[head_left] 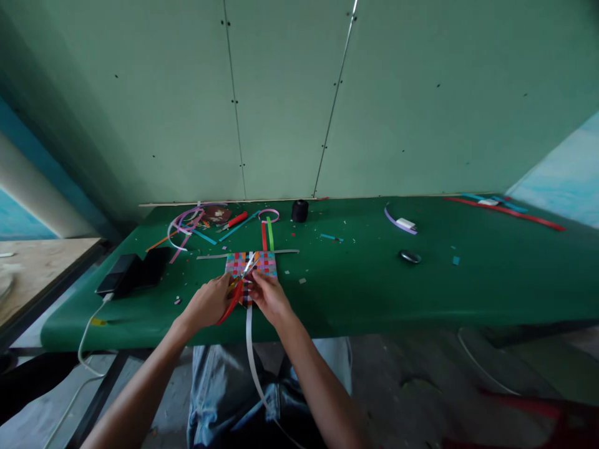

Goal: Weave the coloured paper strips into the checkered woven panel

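Observation:
A small mat woven from many-coloured strips [266, 265] lies near the table's front edge. Over it, my left hand [209, 302] is closed on a pair of scissors with red and yellow handles [231, 304], the blades pointing away across the weave. My right hand [269, 298] is at the mat's right side beside the blades, its fingers pinched; what they hold is hidden. A long white strip [250, 340] runs from the mat's near edge down over my lap. Red [264, 236] and green [270, 234] strips extend from its far edge, and a grey strip [213, 257] sticks out sideways.
Behind the mat stands a black spool [300, 211]. Loose coloured strips [187, 219] and a red-handled tool [236, 220] lie at the back left. A black box-like device [119, 274] with a white cable is at left, a dark mouse [410, 256] at right. Scraps dot the green table [355, 287].

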`<state>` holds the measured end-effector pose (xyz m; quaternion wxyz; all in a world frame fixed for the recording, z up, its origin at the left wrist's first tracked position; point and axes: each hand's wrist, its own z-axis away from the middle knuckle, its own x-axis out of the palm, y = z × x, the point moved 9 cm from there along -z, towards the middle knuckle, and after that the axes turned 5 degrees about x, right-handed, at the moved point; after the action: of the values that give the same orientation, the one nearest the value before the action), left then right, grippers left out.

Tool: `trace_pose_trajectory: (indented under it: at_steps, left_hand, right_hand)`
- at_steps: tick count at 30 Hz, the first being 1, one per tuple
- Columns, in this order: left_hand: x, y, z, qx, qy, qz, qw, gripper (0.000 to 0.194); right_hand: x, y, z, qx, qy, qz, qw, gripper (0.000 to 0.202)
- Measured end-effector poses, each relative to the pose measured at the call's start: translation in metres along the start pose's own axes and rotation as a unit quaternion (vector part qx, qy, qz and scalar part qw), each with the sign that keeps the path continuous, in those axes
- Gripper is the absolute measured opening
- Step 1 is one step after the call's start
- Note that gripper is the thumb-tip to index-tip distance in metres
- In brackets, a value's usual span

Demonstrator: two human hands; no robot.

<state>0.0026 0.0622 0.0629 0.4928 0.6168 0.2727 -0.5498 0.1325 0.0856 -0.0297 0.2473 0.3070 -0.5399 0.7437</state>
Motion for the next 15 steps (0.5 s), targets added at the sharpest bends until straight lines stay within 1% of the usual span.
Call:
trace_pose_trajectory:
  at_steps: [3, 7, 12, 15]
  left_hand:
    - [0.000, 0.002, 0.001, -0.002, 0.002, -0.011, 1.000, 0.017]
    - [0.002, 0.002, 0.004, -0.007, -0.003, -0.033, 0.999, 0.018]
    - [-0.001, 0.005, 0.006, -0.020, -0.001, -0.070, 0.997, 0.020]
    - [-0.002, 0.006, 0.006, -0.033, -0.014, -0.104, 0.994, 0.022]
  right_hand:
    - [0.001, 0.009, -0.016, 0.029, 0.003, -0.064, 0.998, 0.021]
    - [-0.002, 0.020, -0.030, 0.048, 0.000, -0.073, 0.996, 0.018]
    - [0.000, 0.023, -0.035, 0.031, -0.002, -0.075, 0.997, 0.018]
    - [0.001, 0.022, -0.035, 0.010, -0.001, -0.078, 0.997, 0.019]
